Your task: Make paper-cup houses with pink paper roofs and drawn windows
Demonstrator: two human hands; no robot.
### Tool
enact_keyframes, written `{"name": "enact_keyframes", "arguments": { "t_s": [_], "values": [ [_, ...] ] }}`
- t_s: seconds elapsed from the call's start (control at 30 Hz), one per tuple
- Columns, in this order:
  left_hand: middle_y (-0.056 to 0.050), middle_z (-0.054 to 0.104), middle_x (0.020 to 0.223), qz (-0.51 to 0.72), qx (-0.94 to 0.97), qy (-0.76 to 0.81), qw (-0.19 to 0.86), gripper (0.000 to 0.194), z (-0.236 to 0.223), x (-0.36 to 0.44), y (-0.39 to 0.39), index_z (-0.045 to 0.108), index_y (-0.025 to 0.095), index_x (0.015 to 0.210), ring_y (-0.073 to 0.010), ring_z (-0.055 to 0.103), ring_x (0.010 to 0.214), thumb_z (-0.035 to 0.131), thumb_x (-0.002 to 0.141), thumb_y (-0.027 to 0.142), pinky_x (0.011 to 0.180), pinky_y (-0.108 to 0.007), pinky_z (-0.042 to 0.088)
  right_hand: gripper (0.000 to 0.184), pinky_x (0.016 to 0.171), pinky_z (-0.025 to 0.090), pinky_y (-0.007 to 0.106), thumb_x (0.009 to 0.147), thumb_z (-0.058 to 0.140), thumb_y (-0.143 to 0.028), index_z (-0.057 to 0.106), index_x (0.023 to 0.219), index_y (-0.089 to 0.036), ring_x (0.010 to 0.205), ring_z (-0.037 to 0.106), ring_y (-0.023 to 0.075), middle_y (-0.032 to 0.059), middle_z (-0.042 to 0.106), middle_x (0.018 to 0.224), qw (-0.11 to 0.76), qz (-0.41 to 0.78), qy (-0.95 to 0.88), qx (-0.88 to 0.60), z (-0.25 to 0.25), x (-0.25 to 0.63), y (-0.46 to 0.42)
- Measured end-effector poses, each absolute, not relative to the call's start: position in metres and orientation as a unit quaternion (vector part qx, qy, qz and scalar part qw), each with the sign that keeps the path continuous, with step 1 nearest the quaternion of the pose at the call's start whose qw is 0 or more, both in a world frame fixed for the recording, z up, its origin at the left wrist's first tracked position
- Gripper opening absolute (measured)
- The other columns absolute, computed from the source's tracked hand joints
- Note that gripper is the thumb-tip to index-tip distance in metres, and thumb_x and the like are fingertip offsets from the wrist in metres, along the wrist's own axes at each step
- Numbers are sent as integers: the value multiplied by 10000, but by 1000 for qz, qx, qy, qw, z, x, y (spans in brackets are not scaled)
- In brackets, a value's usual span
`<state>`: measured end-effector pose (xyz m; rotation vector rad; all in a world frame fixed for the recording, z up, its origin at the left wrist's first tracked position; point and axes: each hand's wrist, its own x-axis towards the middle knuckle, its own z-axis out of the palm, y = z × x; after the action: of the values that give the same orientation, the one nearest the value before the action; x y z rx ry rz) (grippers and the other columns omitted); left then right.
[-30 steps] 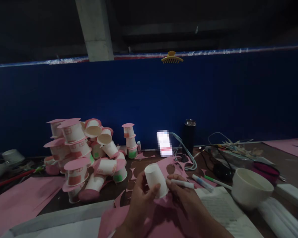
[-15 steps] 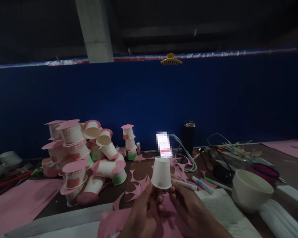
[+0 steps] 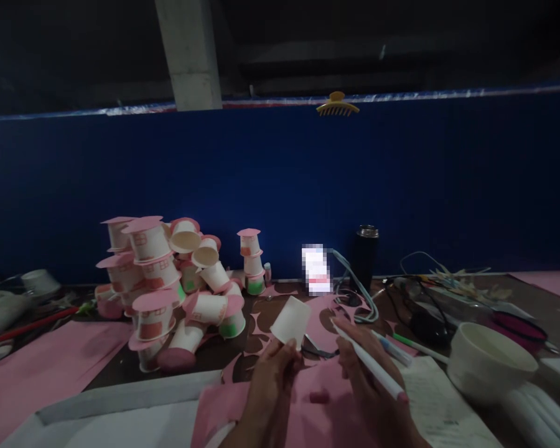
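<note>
My left hand [image 3: 271,382] grips a plain white paper cup [image 3: 291,320] near its rim, with the cup upside down and tilted. In my right hand [image 3: 371,398] is a white marker pen [image 3: 378,368], its reddish end toward me and its other end toward the cup, apart from it. A small dark red piece [image 3: 320,396], perhaps a pen cap, lies on the pink paper [image 3: 308,423] below my hands. Behind the cup are scissors [image 3: 318,350], partly hidden. Another marker [image 3: 394,350] rests beyond my right hand.
Several decorated paper cups with pink discs [image 3: 156,274] are piled at left, beside a small cup tower [image 3: 252,264]. A lit phone [image 3: 316,270], a dark bottle [image 3: 364,258] and a large cream bowl [image 3: 490,358] stand toward the right. A white box edge [image 3: 130,398] lies in front.
My right hand has left the cup and taken up the white marker pen. The cup, now in my left hand alone, has tilted. The view has shifted slightly left.
</note>
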<state>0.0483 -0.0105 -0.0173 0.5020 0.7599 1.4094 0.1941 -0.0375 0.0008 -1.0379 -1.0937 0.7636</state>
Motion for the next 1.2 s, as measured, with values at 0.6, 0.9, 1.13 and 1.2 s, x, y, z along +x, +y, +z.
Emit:
{"name": "enact_keyframes", "arguments": {
  "t_s": [0.6, 0.9, 1.13, 1.2],
  "values": [
    [-16, 624, 677, 594, 279, 345, 670, 195, -17, 60, -23, 692, 127, 822, -94, 548, 637, 739, 665, 232, 658, -187, 478, 272, 742, 564, 302, 853, 560, -144, 576, 1114, -218, 839, 652, 182, 64, 648, 983, 593, 78, -709, -375, -10, 189, -38],
    [-34, 606, 666, 548, 261, 320, 728, 312, -23, 65, -25, 663, 117, 822, -124, 550, 606, 731, 667, 379, 580, -232, 449, 336, 827, 538, 309, 831, 568, -63, 594, 1131, -212, 949, 641, 188, 59, 676, 1025, 592, 45, -743, -309, -1, 189, -37],
    [-10, 542, 575, 550, 329, 385, 664, 382, -18, 63, -28, 629, 123, 653, -121, 491, 548, 739, 611, 487, 518, -244, 443, 315, 781, 547, 285, 840, 561, -70, 588, 1122, -207, 896, 651, 175, 58, 675, 979, 590, 66, -742, -310, 1, 187, -39],
    [-9, 536, 549, 546, 355, 417, 634, 364, -16, 61, -28, 636, 124, 631, -129, 488, 540, 736, 613, 474, 493, -241, 436, 330, 764, 553, 280, 841, 559, -70, 579, 1139, -211, 884, 651, 173, 58, 672, 978, 587, 68, -744, -311, 0, 187, -39]
  ]
}}
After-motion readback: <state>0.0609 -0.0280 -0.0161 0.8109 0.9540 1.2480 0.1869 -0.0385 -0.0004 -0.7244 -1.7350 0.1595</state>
